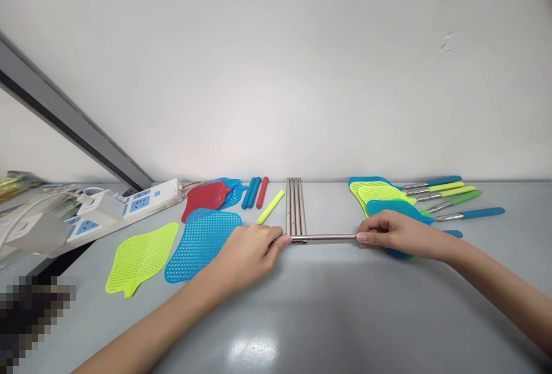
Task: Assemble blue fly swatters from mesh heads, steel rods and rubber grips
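Both hands pinch one metal rod (324,237) by its ends. The left hand (248,253) closes thumb and fingertips on the left end; the right hand (394,233) closes the same way on the right end. The rod lies level, crosswise, just above or on the grey table (328,311); contact cannot be told.

Directly behind the rod's left end, a row of four like rods (295,206) lies side by side, pointing away toward the wall (276,64). Their near ends sit very close to the held rod.

Risk, as judged: the grip is at the fingertips only, on a thin smooth surface, so the rod could slip or roll free. A small forward shift would knock the row out of line. The right hand rests over the stack of swatter heads (386,199), which could be dragged along.

The rod looks slim, straight and silver-grey, with a darker marking near its left end.

Further out: a yellow-green swatter head (140,259), a blue swatter head (202,242) and a red one (207,197) on the left, loose coloured grips (259,193), finished handles (448,196) at right, and a power strip (129,204) at far left.
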